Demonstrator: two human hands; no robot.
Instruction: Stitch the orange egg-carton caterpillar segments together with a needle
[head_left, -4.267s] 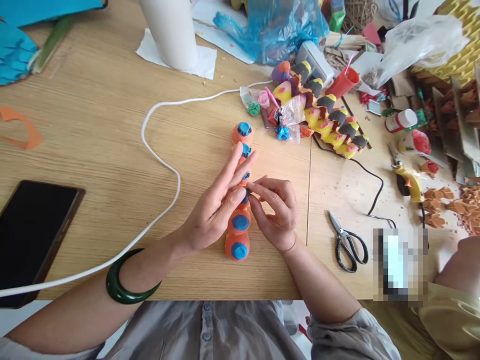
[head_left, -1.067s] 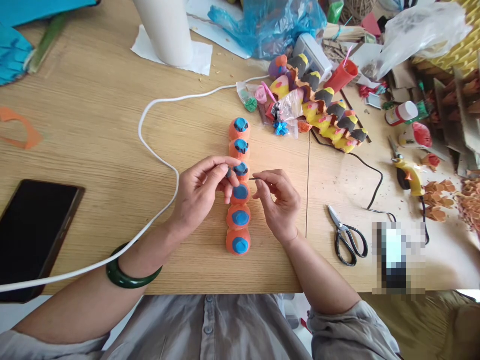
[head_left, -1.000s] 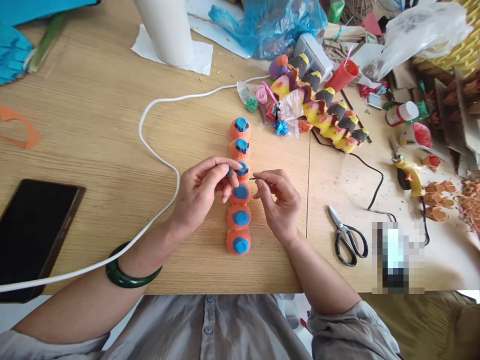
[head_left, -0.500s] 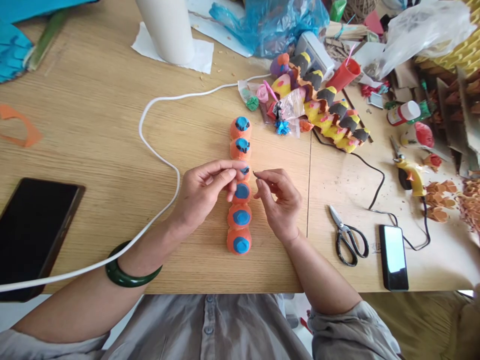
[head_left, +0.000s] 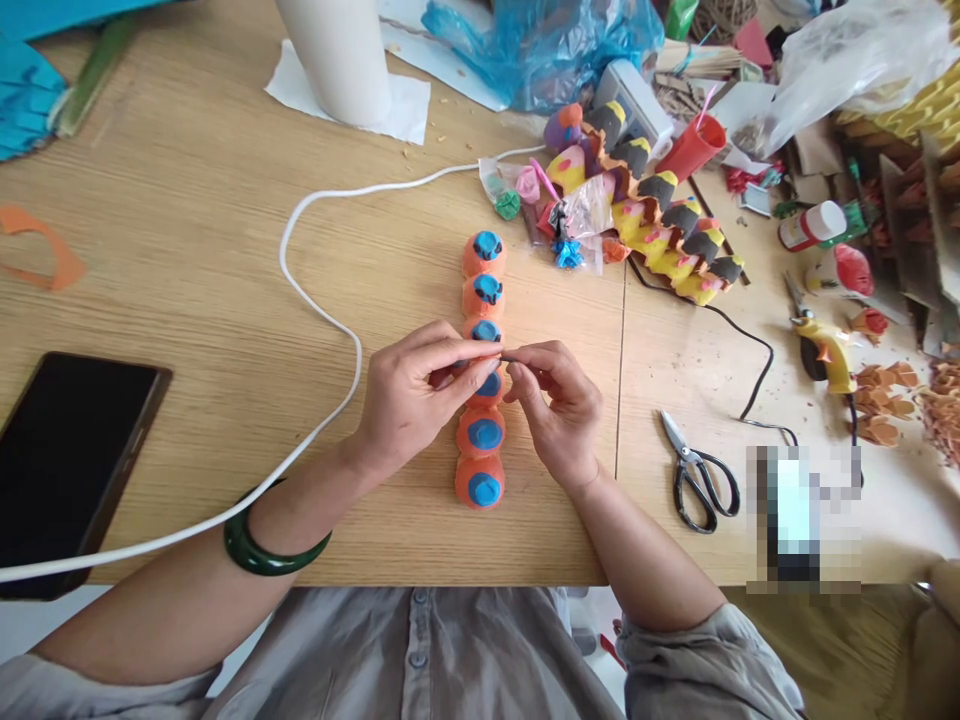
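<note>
A row of orange egg-carton bumps point(head_left: 480, 480) stands upright in my view on the wooden table, each bump topped with a blue patch point(head_left: 484, 433). Small black bits mark the blue on the farther bumps. Over the middle of the row, my left hand point(head_left: 420, 385) is closed, thumb and index fingertip pinched together. My right hand point(head_left: 559, 405) pinches a tiny dark piece point(head_left: 507, 358), soft-looking and thin, whose other end meets the left fingertips. My left fingers hide part of the middle bumps.
Scissors point(head_left: 694, 475) lie to the right, by a blurred-out phone point(head_left: 796, 515). Painted carton strips point(head_left: 667, 220) and a small bag of coloured bits point(head_left: 581, 215) sit behind. A white cable point(head_left: 322, 310) curves past my left arm; a dark tablet point(head_left: 71, 470) lies left.
My left fingertips have closed and moved slightly right and down to meet the dark piece. The right hand has stayed nearly in place, still pinching.
</note>
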